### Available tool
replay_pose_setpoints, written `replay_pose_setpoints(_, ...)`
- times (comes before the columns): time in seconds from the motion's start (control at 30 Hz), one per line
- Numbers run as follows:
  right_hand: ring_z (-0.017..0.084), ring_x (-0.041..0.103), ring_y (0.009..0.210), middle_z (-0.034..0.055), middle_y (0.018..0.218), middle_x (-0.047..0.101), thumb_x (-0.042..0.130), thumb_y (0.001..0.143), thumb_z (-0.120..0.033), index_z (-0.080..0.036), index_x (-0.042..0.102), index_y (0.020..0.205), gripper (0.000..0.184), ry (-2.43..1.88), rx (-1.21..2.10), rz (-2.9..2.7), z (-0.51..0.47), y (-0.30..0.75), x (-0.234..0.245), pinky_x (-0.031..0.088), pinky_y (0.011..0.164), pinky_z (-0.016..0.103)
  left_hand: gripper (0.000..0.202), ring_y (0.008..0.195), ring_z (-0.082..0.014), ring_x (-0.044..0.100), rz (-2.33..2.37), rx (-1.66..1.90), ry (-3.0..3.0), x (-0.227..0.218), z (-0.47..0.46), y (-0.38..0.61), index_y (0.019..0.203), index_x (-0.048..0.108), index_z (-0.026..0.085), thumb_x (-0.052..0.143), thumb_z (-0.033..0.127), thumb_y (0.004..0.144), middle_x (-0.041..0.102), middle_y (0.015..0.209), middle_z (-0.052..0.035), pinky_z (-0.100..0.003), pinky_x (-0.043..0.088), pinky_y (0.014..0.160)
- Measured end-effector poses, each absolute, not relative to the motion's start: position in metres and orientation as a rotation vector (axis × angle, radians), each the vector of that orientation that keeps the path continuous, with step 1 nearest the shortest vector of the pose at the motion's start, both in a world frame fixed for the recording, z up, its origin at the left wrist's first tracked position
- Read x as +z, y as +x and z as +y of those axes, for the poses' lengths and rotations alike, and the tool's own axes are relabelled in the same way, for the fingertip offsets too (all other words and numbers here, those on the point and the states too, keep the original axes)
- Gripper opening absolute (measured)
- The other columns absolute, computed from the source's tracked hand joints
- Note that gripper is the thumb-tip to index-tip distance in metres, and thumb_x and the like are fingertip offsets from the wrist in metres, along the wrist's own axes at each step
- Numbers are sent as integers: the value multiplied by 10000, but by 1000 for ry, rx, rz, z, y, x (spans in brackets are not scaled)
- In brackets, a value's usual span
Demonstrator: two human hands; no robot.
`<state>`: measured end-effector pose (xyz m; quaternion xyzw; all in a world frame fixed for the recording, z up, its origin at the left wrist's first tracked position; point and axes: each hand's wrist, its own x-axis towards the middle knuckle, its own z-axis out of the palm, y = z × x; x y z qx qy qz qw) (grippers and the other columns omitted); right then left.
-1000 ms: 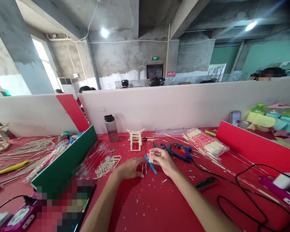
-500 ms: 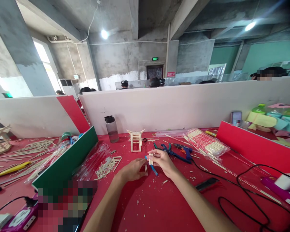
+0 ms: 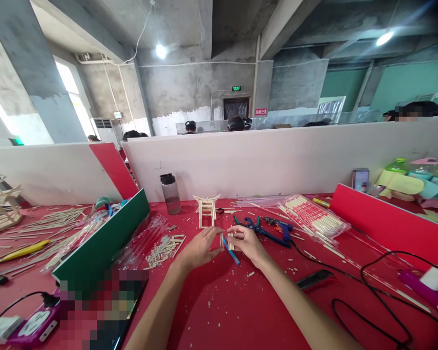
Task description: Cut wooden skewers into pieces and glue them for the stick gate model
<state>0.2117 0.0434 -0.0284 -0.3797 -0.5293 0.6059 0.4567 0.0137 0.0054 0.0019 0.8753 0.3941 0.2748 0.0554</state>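
My right hand is closed on a small bundle of short wooden sticks, held upright side by side between thumb and fingers. Facing it, my left hand has its thumb and index finger curved round a pale short stick, small and partly hidden. Below the hands, a blue rod-like piece lies slanting on the red table. Just beyond them stands a small frame model built of sticks. To the left of my left hand is a heap of cut sticks.
A water bottle stands by the white partition. Blue-handled pliers and a glue gun lie right of centre, near packed sticks. Black cable loops at right. A green board borders the left side.
My left hand has risen slightly and opened wider round the pale stick. My right hand has shifted a little right with its bundle. The whole view has moved slightly.
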Motion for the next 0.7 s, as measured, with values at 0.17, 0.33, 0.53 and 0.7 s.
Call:
replay_pose_setpoints(0.17,197,681,692,32,796,727,857,576,-428,-193,654,904,452,-882,1556,-1302,40,209,-29,568,636,330,447,1183,-263,551,1163,760,2638,4,1,23,1310,475,233,617,278,888,596,1252,-102,-419,465,1016)
replay_pose_setpoints(0.33,188,671,663,22,763,718,874,556,-391,-192,653,889,447,-894,1568,-1267,39,209,-27,564,624,329,434,1177,-259,543,1160,717,2647,6,-1,25,1317,464,243,595,277,905,583,1260,-98,-407,458,1013)
replay_pose_setpoints(0.53,159,649,649,5,741,707,870,562,-368,-192,647,907,447,-883,1607,-1248,36,208,-26,551,631,305,415,1140,-254,551,1155,715,2671,5,-1,27,1303,464,230,591,297,913,586,1229,-102,-397,459,998)
replay_pose_setpoints(0.7,173,660,674,-1,732,701,873,553,-367,-192,641,921,468,-845,1653,-1223,32,206,-24,540,622,295,453,1122,-254,557,1147,727,2681,4,-1,29,1326,453,221,605,264,902,595,1205,-101,-391,459,994)
